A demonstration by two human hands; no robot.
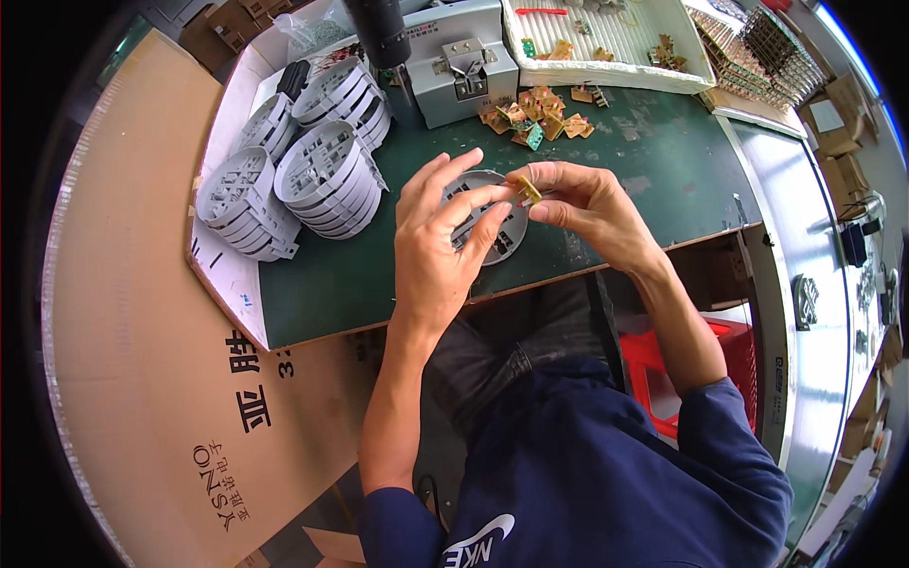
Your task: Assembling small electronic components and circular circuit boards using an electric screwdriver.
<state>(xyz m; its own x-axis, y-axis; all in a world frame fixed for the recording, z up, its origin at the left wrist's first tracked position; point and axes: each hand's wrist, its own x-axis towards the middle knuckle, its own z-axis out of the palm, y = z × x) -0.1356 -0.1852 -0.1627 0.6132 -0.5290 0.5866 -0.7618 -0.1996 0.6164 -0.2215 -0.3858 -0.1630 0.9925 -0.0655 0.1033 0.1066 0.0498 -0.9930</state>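
Between the thumb and fingers of my right hand [597, 210] a small yellowish circuit board [528, 192] is pinched, tilted on edge. My left hand [434, 237] is open with its fingers apart. Its index fingertip comes right up to the board; I cannot tell whether it touches. Under both hands a round grey plastic housing [514, 237] lies on the green table [360, 284], partly hidden by my left hand. Beyond my hands is a loose pile of similar small boards [540, 114], yellowish with a few green.
Stacks of round grey housings [327, 180] stand at the left. A grey machine [459, 71] with a dark column is at the back, beside a white foam tray [606, 66] holding boards. Wire racks [772, 57] sit far right; a large cardboard sheet [142, 284] borders the left.
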